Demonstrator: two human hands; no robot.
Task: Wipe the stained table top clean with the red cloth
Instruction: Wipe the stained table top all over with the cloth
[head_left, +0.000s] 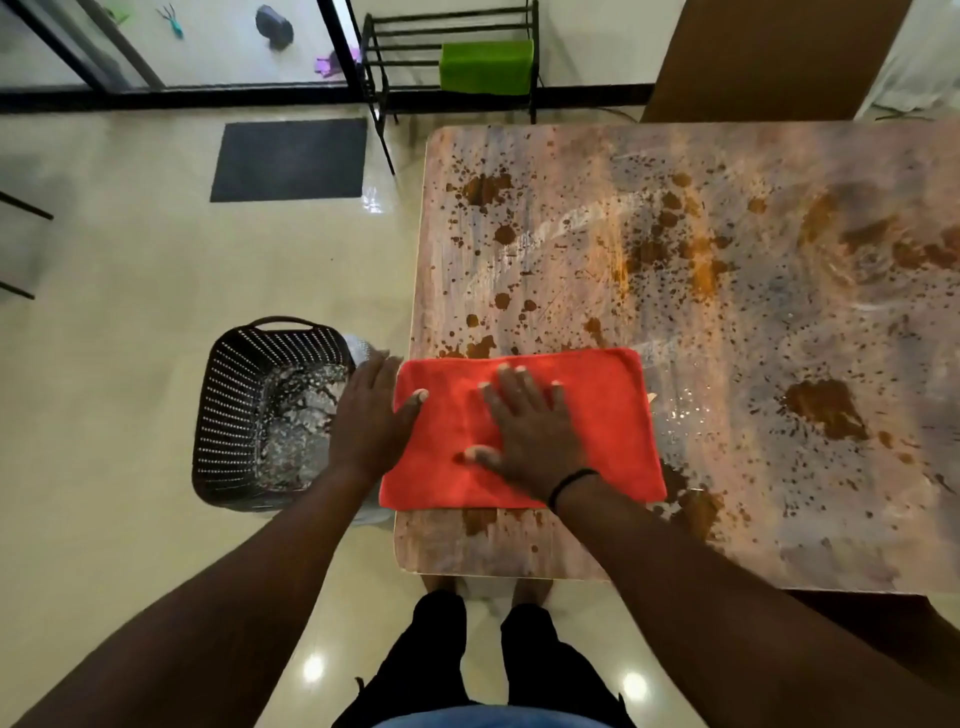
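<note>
My right hand (524, 431) presses flat, fingers spread, on the cloth (519, 426). My left hand (371, 410) lies open at its left edge. The cloth's long side runs across the table (727, 312).

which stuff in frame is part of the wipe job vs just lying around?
In the job:
red cloth, flat on the table's near left corner
table top, brown stains all over
right hand, palm flat on the cloth
left hand, at the cloth's left edge

Lying about:
black basket on the floor
dark mat
black rack with green pad
</note>
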